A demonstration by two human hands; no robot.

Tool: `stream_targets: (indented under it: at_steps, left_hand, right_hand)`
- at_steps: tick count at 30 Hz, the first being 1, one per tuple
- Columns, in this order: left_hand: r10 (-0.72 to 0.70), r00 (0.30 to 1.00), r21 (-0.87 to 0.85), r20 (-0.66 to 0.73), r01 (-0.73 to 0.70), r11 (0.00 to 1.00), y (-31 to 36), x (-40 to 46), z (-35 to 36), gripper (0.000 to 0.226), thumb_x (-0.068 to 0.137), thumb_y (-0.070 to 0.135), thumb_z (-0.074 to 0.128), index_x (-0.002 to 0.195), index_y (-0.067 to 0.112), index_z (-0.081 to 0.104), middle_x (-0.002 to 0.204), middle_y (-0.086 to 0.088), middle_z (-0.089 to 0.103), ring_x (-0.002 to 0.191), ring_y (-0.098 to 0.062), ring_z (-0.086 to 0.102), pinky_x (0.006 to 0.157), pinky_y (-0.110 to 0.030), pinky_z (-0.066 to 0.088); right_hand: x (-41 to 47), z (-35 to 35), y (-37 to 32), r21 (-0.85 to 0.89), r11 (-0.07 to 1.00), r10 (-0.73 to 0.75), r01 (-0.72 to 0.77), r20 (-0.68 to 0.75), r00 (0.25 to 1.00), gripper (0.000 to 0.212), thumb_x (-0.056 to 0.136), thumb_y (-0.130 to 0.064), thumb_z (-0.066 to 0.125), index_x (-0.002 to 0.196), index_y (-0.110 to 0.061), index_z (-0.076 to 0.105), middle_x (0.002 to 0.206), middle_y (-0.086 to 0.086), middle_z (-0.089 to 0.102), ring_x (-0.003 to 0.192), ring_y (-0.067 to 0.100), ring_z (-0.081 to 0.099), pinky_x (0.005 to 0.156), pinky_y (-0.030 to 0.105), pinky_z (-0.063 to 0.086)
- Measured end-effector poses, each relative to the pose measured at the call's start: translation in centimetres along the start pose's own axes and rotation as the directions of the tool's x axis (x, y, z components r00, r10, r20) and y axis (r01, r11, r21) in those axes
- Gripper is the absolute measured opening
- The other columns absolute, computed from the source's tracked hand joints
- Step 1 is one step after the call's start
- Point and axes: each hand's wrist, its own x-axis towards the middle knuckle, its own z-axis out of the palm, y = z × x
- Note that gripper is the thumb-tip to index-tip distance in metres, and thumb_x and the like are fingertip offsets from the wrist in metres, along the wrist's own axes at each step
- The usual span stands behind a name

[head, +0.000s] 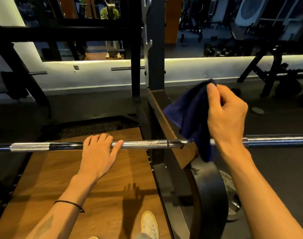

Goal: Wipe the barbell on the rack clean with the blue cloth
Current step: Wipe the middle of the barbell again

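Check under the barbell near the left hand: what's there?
Under the barbell by the left hand lies a wooden platform with the hand's shadow. The palm covers the bar beneath it; the blue cloth in the right hand hides the collar area.

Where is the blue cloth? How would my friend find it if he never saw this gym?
Find the long silver barbell lying across the picture on the black rack. Follow it to the right, past the rack's upright post, to the right hand raised just above the bar. The blue cloth hangs from that hand's fingers: it is the only soft, dark blue thing among hard metal and wood.
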Motion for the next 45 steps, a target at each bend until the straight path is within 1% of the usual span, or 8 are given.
stream_targets:
  at_steps: [8, 12, 19, 24, 30, 36, 40, 45]
  left_hand:
    - [-0.009, 1.0, 0.017, -0.019, 0.01, 1.0, 0.3, -0.5, -0.1, 0.05, 0.098, 0.062, 0.022, 0.085, 0.028, 0.055, 0.09, 0.005, 0.061, 0.092, -0.018, 0.058, 0.096, -0.04, 0.04]
    - [-0.011, 1.0, 0.058, -0.021, 0.012, 0.998, 0.2, -0.3, 0.0, 0.05, 0.098, 0.062, 0.022, 0.087, 0.027, 0.056, 0.09, 0.007, 0.059, 0.09, -0.017, 0.055, 0.096, -0.039, 0.039]
    - [-0.016, 0.998, 0.019, -0.066, 0.017, 1.0, 0.0, -0.4, 0.6, 0.052, 0.098, 0.063, 0.021, 0.086, 0.026, 0.057, 0.089, 0.008, 0.056, 0.088, -0.015, 0.054, 0.096, -0.039, 0.039]
    - [-0.019, 0.999, 0.021, -0.031, 0.019, 1.0, -0.2, -0.4, 0.4, 0.059, 0.1, 0.065, 0.018, 0.093, 0.025, 0.06, 0.092, 0.007, 0.06, 0.089, -0.015, 0.056, 0.096, -0.039, 0.041]
    - [0.111, 0.994, -0.025, 0.015, -0.11, 0.994, -2.1, 0.4, 0.2, 0.071, 0.093, 0.072, 0.01, 0.104, 0.025, 0.063, 0.094, 0.01, 0.061, 0.087, -0.011, 0.057, 0.091, -0.035, 0.044]
    - [0.074, 0.993, -0.018, -0.093, -0.076, 0.997, -1.3, -0.3, 1.0, 0.052, 0.096, 0.065, 0.033, 0.1, 0.022, 0.062, 0.087, 0.007, 0.057, 0.08, -0.016, 0.051, 0.082, -0.035, 0.041]
    - [0.046, 0.995, -0.041, -0.091, -0.05, 0.998, -1.3, -0.6, 1.2, 0.038, 0.094, 0.054, 0.046, 0.105, 0.022, 0.062, 0.092, 0.007, 0.058, 0.084, -0.015, 0.052, 0.086, -0.033, 0.039]
    - [0.059, 0.984, -0.091, -0.171, -0.076, 0.993, -1.5, -0.8, 1.3, 0.045, 0.096, 0.062, 0.042, 0.102, 0.022, 0.062, 0.089, 0.007, 0.055, 0.081, -0.014, 0.047, 0.083, -0.032, 0.036]
  right_hand:
    - [-5.5, 12.5, -0.3, -0.277, 0.929, 0.329, -0.246, 0.313, 0.891, 0.041, 0.108, -0.047, 0.035, 0.098, -0.02, 0.064, 0.097, 0.009, 0.069, 0.097, 0.036, 0.064, 0.084, 0.048, 0.049]
    - [-4.9, 12.4, 1.2, -0.293, 0.89, 0.411, -0.351, 0.177, 0.894, 0.042, 0.109, -0.044, 0.034, 0.099, -0.016, 0.063, 0.095, 0.009, 0.066, 0.099, 0.039, 0.061, 0.078, 0.044, 0.042]
    - [-7.4, 11.3, 2.4, -0.527, 0.85, 0.181, 0.001, 0.294, 0.938, 0.04, 0.109, -0.04, 0.03, 0.109, -0.018, 0.063, 0.097, 0.004, 0.069, 0.092, 0.03, 0.066, 0.073, 0.034, 0.04]
    - [-13.5, 14.2, 4.1, -0.428, 0.877, 0.045, 0.219, 0.527, 0.849, 0.042, 0.108, -0.036, 0.035, 0.135, -0.019, 0.062, 0.14, 0.0, 0.061, 0.137, 0.021, 0.048, 0.121, 0.043, 0.031]
    - [-10.8, 10.1, 5.7, -0.551, 0.804, 0.064, 0.222, 0.452, 0.89, 0.041, 0.101, -0.033, 0.029, 0.11, -0.016, 0.065, 0.105, 0.002, 0.062, 0.1, 0.025, 0.058, 0.097, 0.044, 0.046]
    - [-12.2, 14.4, 3.4, -0.637, 0.743, 0.097, 0.204, 0.404, 0.91, 0.028, 0.089, -0.013, 0.059, 0.113, -0.011, 0.072, 0.121, 0.009, 0.069, 0.14, 0.037, 0.046, 0.124, 0.051, 0.004]
    - [-13.9, 18.0, 0.2, -0.387, 0.853, -0.097, 0.349, 0.54, 0.836, 0.037, 0.081, -0.01, 0.078, 0.118, -0.009, 0.072, 0.122, 0.012, 0.071, 0.129, 0.034, 0.058, 0.117, 0.049, 0.028]
    - [-12.5, 13.7, 3.1, -0.415, 0.838, -0.134, 0.354, 0.473, 0.871, 0.022, 0.101, -0.022, 0.047, 0.108, -0.012, 0.066, 0.103, 0.006, 0.063, 0.096, 0.029, 0.059, 0.089, 0.045, 0.049]
